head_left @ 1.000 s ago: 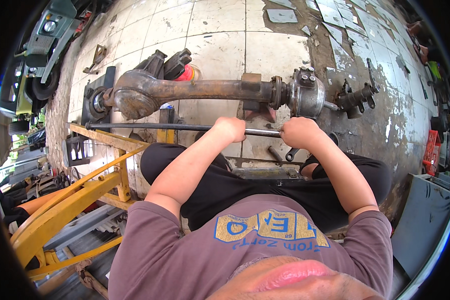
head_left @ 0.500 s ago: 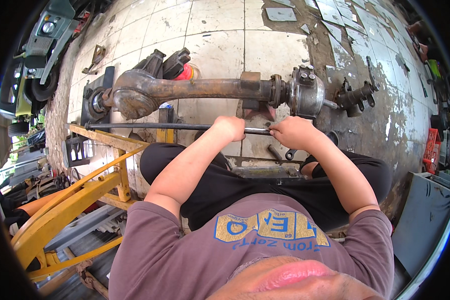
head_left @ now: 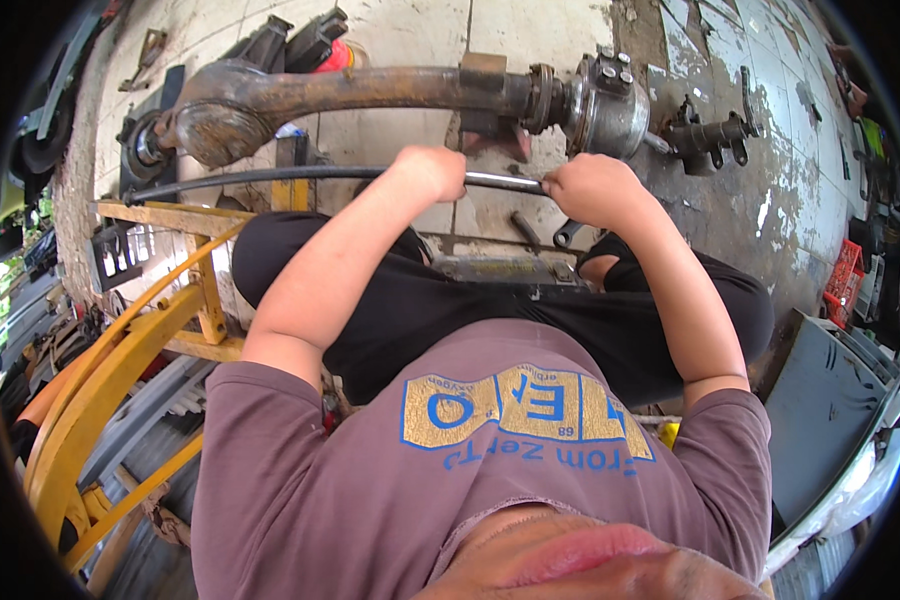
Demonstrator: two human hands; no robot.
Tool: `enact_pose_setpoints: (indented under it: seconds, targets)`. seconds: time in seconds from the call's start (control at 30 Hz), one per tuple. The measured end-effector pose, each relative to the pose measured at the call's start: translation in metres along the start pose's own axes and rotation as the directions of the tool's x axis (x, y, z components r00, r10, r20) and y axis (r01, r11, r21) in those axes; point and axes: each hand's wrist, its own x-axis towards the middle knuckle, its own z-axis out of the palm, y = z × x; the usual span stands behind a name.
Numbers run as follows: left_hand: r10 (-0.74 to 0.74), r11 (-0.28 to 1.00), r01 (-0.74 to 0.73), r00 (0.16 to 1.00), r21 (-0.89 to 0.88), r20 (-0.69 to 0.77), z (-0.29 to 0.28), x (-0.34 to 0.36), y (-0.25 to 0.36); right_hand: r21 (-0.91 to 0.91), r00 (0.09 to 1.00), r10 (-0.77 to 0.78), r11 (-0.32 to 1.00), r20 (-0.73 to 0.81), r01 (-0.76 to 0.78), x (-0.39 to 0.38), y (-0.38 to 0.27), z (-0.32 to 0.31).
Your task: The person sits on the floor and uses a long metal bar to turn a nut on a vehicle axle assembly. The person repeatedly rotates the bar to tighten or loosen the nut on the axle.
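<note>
Over the lap, both hands are gripping one long steel bar.
Left hand and right hand are closing fully around the bar, just before the rusty axle housing; levering seems underway, calling next for a steady pull.

Mauve short-sleeved T-shirt with a blue-and-yellow block print — black trousers, torn at one knee.

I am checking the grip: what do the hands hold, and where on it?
Both hands grip one long metal rod: left hand near its middle, right hand at its right end.
</note>
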Motion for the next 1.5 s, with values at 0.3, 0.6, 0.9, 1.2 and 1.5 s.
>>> enact_pose_setpoints:
  seconds: [0.3, 0.6, 0.9, 1.2, 1.5]
  targets:
    - [0.003, 1.000, -0.003, 1.000, -0.005, 0.011, 0.000, -0.004, -0.001, -0.006, 0.991, -0.059, 0.998, -0.119, 0.059, 0.018, 0.022, 0.013]
    - [0.003, 1.000, -0.003, 1.000, -0.005, -0.003, 0.002, -0.004, 0.000, 0.108, 0.981, -0.046, 0.992, -0.189, 0.068, 0.016, 0.017, 0.017]
    - [0.006, 1.000, -0.005, 1.000, 0.015, -0.015, 0.004, -0.003, -0.002, 0.164, 0.991, -0.109, 0.979, -0.079, 0.121, 0.008, 0.006, 0.009]
    - [0.067, 0.998, -0.066, 0.996, -0.015, 0.053, -0.005, -0.001, -0.007, 0.640, 0.997, -0.009, 0.766, -0.083, 0.060, -0.013, -0.007, -0.022]
    - [0.294, 0.857, -0.463, 0.800, -0.225, -0.523, -0.049, -0.025, -0.005, 0.854, 0.906, 0.105, 0.393, -0.410, 0.341, 0.001, 0.008, -0.007]
